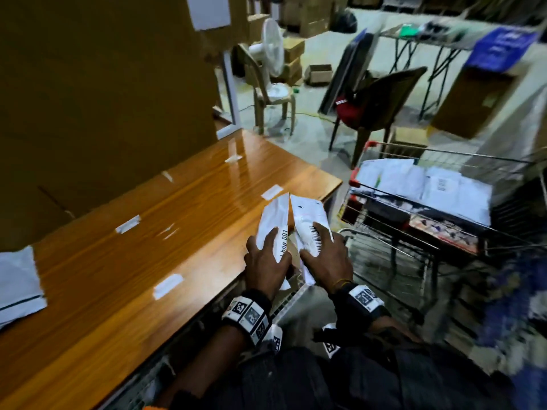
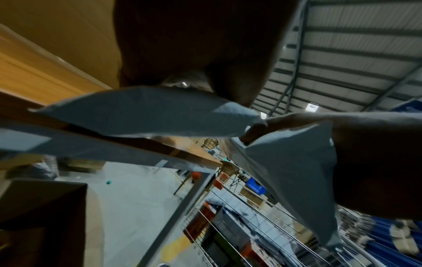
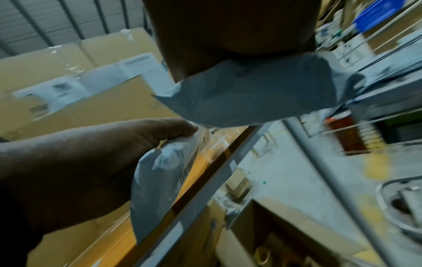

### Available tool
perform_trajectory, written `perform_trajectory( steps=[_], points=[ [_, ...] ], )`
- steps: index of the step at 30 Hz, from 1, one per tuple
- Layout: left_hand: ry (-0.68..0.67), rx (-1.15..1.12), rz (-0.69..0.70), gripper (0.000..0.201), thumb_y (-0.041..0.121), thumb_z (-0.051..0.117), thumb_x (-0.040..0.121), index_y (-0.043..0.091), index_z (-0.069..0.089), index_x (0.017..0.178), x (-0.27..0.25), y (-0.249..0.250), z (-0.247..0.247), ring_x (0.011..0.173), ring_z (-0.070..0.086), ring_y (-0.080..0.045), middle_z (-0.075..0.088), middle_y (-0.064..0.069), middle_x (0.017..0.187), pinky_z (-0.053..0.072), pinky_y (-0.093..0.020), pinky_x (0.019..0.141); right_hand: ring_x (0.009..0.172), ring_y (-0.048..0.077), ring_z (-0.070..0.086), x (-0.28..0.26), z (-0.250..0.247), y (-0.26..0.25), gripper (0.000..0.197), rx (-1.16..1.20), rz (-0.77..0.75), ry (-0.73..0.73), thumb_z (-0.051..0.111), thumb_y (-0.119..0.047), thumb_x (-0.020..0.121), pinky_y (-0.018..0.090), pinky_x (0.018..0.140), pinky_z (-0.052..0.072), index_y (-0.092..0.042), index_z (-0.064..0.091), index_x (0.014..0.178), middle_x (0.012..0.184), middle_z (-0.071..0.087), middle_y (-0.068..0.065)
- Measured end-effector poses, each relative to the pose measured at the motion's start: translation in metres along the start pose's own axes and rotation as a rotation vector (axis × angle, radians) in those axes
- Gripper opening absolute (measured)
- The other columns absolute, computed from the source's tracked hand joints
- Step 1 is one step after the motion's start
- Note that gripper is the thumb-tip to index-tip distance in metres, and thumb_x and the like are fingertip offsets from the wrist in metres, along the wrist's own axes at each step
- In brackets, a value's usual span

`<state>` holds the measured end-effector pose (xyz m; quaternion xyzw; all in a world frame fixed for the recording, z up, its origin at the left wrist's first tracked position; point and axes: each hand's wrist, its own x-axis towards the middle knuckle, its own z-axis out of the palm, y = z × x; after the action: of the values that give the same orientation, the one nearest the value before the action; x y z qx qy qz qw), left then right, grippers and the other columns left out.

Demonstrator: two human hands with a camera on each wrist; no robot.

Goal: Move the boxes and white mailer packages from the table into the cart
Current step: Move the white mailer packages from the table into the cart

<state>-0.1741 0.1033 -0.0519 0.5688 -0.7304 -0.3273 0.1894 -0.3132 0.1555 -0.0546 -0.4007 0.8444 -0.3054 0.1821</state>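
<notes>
Both hands are over the near right corner of the orange wooden table [image 1: 124, 261], each holding a white mailer. My left hand [image 1: 266, 258] grips a mailer printed "001" [image 1: 273, 220], also seen from below [image 2: 146, 112]. My right hand [image 1: 325, 253] grips a mailer with a barcode label [image 1: 309, 217], its underside visible [image 3: 262, 94]. The two mailers are side by side, nearly touching. Another white mailer [image 1: 17, 285] lies at the table's far left edge. The wire cart [image 1: 444, 149] stands to the right of the table and holds several white mailers [image 1: 414, 184].
Large cardboard boxes [image 1: 103, 99] rise along the table's far side. White tape strips [image 1: 167, 285] dot the tabletop. A dark chair with a red item [image 1: 379, 99], a light chair with a fan [image 1: 272, 54] and a cardboard box [image 1: 473, 102] stand on the floor beyond.
</notes>
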Motion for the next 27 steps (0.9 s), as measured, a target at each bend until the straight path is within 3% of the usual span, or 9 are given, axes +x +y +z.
perform_trajectory(
  steps=[4,10,14,19,25,27],
  points=[
    [-0.054,0.007,0.112,0.064,0.041,0.061,0.088,0.039,0.035,0.147,0.020,0.050,0.058,0.135,0.037,-0.031,0.025,-0.013,0.151,0.033,-0.033,0.107,0.119,0.036,0.048,0.031,-0.044,0.055,0.072,0.037,0.060,0.056,0.066,-0.042,0.078,0.043,0.094,0.044,-0.039,0.036,0.143,0.132,0.043,0.012],
    [-0.239,-0.011,0.180,0.065,0.047,0.057,0.089,0.046,0.028,0.147,0.050,0.153,0.170,0.136,0.035,-0.037,0.020,-0.013,0.154,0.033,-0.040,0.110,0.121,0.035,0.049,0.087,-0.124,0.168,0.070,0.082,0.182,0.168,0.063,-0.042,0.078,0.045,0.097,0.046,-0.037,0.038,0.143,0.133,0.045,0.013],
    [-0.284,0.020,0.222,0.065,0.046,0.057,0.091,0.044,0.026,0.149,0.058,0.186,0.209,0.136,0.036,-0.035,0.021,-0.015,0.154,0.030,-0.035,0.109,0.125,0.034,0.047,0.100,-0.156,0.206,0.071,0.057,0.216,0.211,0.066,-0.033,0.081,0.041,0.100,0.041,-0.028,0.038,0.145,0.138,0.043,0.016],
    [-0.365,0.029,0.304,0.065,0.047,0.057,0.089,0.045,0.028,0.147,0.071,0.247,0.264,0.135,0.039,-0.036,0.020,-0.013,0.155,0.034,-0.040,0.110,0.127,0.034,0.044,0.121,-0.202,0.268,0.069,0.061,0.302,0.328,0.069,-0.030,0.081,0.038,0.104,0.036,-0.022,0.042,0.144,0.137,0.045,0.020],
    [-0.469,0.113,0.369,0.066,0.052,0.052,0.091,0.046,0.021,0.149,0.111,0.297,0.313,0.140,0.031,-0.038,0.021,-0.024,0.155,0.032,-0.045,0.112,0.128,0.034,0.040,0.161,-0.225,0.318,0.069,0.101,0.370,0.350,0.068,-0.035,0.081,0.041,0.106,0.036,-0.023,0.040,0.143,0.141,0.045,0.017],
    [-0.491,0.154,0.377,0.066,0.050,0.051,0.092,0.045,0.020,0.150,0.127,0.316,0.330,0.136,0.037,-0.041,0.016,-0.027,0.156,0.036,-0.044,0.110,0.130,0.034,0.039,0.179,-0.234,0.328,0.070,0.113,0.395,0.364,0.068,-0.035,0.082,0.041,0.107,0.036,-0.024,0.040,0.144,0.141,0.043,0.017]
  ],
)
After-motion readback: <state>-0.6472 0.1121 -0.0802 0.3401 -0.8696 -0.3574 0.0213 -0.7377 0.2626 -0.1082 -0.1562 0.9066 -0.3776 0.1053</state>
